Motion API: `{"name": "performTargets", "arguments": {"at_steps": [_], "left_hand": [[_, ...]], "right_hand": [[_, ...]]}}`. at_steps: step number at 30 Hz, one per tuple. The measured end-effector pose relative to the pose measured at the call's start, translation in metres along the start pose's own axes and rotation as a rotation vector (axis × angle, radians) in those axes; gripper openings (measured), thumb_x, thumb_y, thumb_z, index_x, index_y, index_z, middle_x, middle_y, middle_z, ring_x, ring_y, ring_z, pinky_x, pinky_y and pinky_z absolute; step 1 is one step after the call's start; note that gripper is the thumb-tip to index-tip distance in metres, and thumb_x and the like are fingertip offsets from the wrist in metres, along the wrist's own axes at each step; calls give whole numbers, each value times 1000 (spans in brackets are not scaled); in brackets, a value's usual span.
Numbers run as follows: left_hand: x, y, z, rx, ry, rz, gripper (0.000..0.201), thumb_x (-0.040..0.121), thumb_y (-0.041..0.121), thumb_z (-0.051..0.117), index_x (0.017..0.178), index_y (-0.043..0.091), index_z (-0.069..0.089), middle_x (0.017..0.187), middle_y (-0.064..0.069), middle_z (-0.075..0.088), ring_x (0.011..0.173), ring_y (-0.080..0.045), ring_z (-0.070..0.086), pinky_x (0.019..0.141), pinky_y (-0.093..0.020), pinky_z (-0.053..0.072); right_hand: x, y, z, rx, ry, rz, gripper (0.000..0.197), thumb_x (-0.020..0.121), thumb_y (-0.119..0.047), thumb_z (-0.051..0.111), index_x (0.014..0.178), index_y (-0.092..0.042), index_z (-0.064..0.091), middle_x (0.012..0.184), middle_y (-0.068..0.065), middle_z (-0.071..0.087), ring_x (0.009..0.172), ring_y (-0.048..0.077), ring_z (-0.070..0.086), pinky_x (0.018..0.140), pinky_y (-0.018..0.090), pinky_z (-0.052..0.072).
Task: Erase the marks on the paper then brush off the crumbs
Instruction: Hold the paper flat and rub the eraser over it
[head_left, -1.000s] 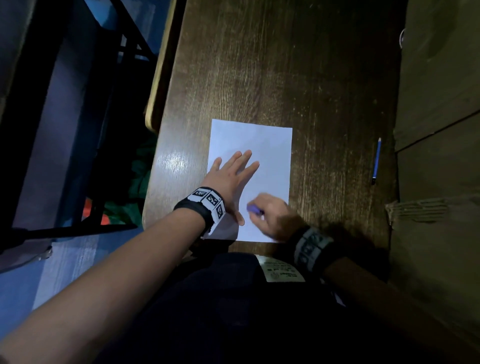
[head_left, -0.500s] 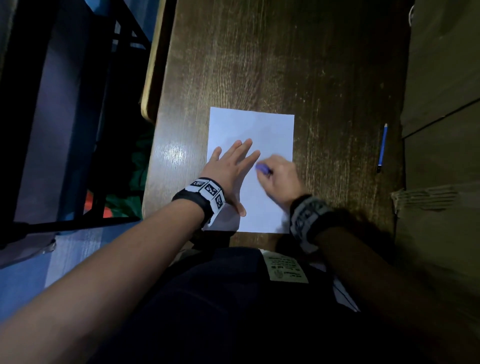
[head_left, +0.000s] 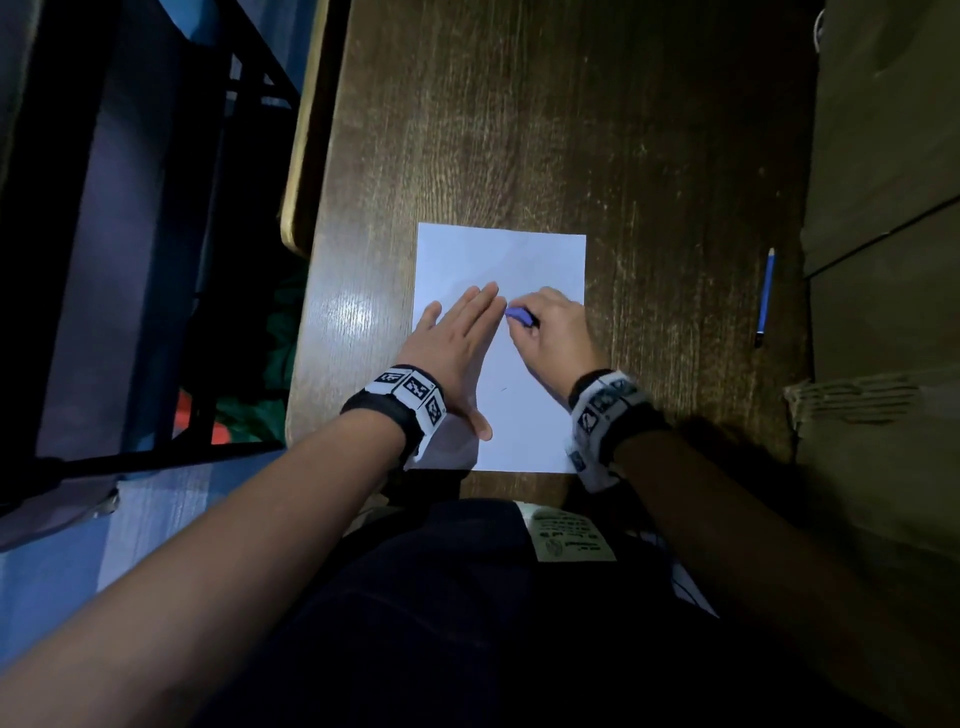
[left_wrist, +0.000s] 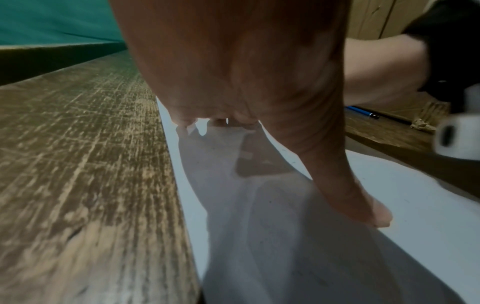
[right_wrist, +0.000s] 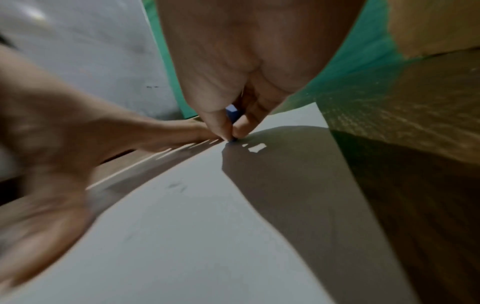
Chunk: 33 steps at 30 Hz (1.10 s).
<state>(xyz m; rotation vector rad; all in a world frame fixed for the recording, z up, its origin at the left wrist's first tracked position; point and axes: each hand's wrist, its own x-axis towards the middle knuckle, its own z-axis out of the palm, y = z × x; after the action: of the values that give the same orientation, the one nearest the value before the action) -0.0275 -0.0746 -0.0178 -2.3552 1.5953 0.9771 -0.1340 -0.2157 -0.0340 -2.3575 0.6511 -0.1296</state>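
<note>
A white sheet of paper (head_left: 524, 260) lies on the dark wooden desk (head_left: 519, 114), near its front edge. My left hand (head_left: 457, 338) lies flat on the sheet's left side, fingers straight, thumb (left_wrist: 361, 205) spread toward me. My right hand (head_left: 550, 332) pinches a small blue eraser (head_left: 519, 315) between thumb and fingers and presses its tip (right_wrist: 232, 118) to the paper, just right of the left fingertips. A faint short pencil mark (head_left: 504, 388) shows lower on the sheet, and a smudged one (right_wrist: 176, 186) appears in the right wrist view.
A blue pencil (head_left: 764, 296) lies on the desk to the right of the paper. Olive cabinet panels (head_left: 883, 208) rise along the right side. The desk's left edge (head_left: 311, 156) drops to a dark chair frame and blue floor.
My right hand carried the eraser from the sheet's lower part up to its middle, beside the left fingertips. The left hand stayed flat on the paper.
</note>
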Motion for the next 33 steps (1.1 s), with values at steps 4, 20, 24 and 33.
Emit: {"name": "performTargets", "arguments": {"at_steps": [4,20,24,33], "left_hand": [[0,0,0,-34,28,-9,167,40,77,88,162,19,-10,168,-5,-23,156,-26,-17,126,-49,1],[3,-8,-1,-59,28,-1,170,43,77,87,161,14,-17,168,1,-25,155,-20,-18,126,-45,-2],[-5,-45,-10,-61,101,9,159,42,77,87,163,18,1,170,-1,-10,157,-23,-4,126,-49,12],[-6,-36,-4,11,84,-67,159,41,93,73,160,26,-8,168,-8,-21,156,-31,-15,124,-59,6]], "right_hand": [[-73,-10,-1,65,-245,-231,5,87,-1,64,86,-3,68,78,8,58,71,19,54,70,27,47],[-81,-4,-1,49,-309,-187,7,84,-2,69,89,-4,71,81,8,64,72,19,59,68,28,50],[-63,-6,-9,60,-201,-177,6,82,0,72,82,-5,72,74,6,65,68,20,59,67,29,50],[11,-24,2,24,-89,-24,13,93,-13,61,101,-12,71,92,2,62,81,12,58,79,19,45]]}}
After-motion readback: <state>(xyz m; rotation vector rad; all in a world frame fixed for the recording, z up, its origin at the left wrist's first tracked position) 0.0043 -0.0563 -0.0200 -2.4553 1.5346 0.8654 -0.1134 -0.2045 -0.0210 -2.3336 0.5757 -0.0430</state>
